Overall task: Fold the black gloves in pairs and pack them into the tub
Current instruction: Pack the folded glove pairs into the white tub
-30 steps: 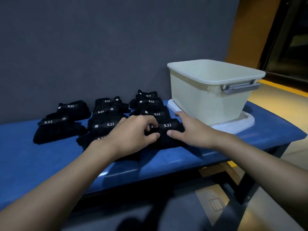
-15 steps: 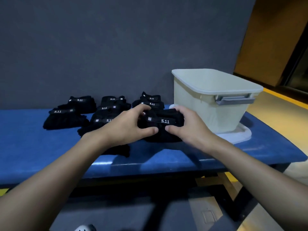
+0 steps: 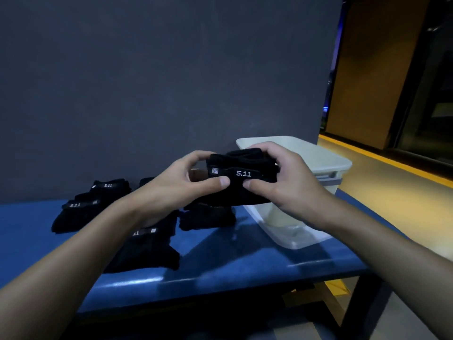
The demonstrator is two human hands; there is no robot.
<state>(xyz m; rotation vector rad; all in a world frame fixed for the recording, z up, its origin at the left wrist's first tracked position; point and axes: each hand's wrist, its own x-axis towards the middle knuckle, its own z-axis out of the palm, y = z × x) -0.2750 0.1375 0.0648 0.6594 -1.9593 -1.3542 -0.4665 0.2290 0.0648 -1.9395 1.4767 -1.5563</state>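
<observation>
blue bench (image 3: 232,261) below; left hand (image 3: 179,180) and right hand (image 3: 289,177) pinch the glove pair (image 3: 245,163), which slack thumbs could unfold before the tub (image 3: 326,160) behind.

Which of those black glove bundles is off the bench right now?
The bundle with the 5.11 label facing the camera, gripped by the left hand and right hand in front of the tub. The other bundles lie on the blue bench.
</observation>
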